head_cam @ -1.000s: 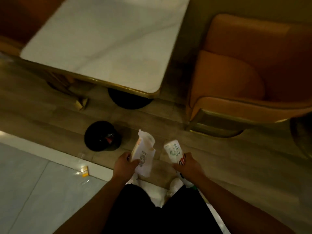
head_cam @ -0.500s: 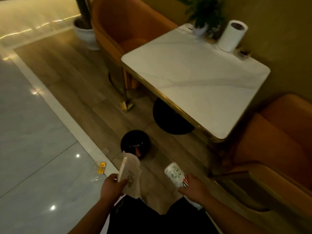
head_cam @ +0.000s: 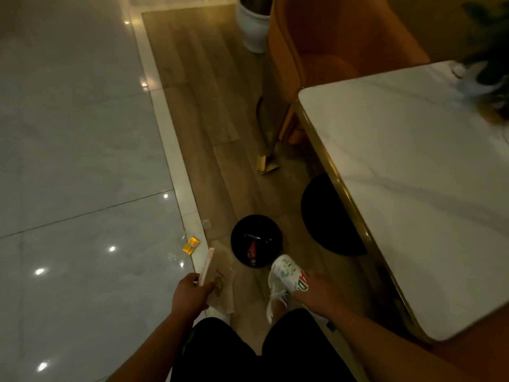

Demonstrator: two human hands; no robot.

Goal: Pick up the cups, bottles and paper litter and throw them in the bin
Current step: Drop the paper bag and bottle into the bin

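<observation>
A round black bin stands on the wooden floor just ahead of my feet, with some red litter inside. My left hand grips a pale paper bag with a thin flat piece along its left side, held low to the left of the bin. My right hand holds a white paper cup with green and red print, tilted with its base toward the bin. A small yellow wrapper lies on the tiled floor left of the bin. Folded brown paper lies by a chair leg farther ahead.
A white marble table with a gold rim fills the right side, on a black round base. An orange armchair stands behind it, with a white plant pot beside. Glossy grey tiles cover the left.
The view has swung to the left, so the table now sits at the right and the bin lies straight ahead and nearer. Both hands still hold the bag and the cup.
</observation>
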